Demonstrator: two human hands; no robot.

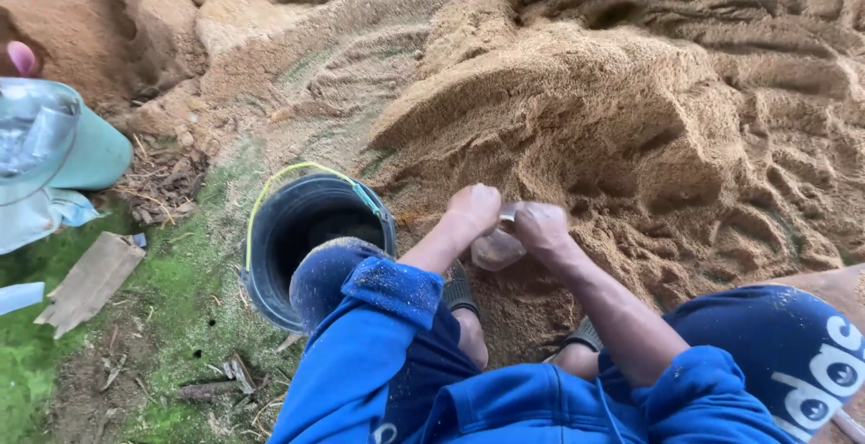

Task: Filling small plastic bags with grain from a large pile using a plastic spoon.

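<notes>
You crouch at the foot of the big sawdust heap (631,111), the black bucket (311,228) just left of your knee. Both hands, left hand (475,208) and right hand (541,226), are clenched on a small clear scoop (497,248) pressed into the sawdust; I judge you are mid-scoop, and next it wants lifting level to the bucket.

Both hands (509,219) together, fingers curled shut.
</notes>
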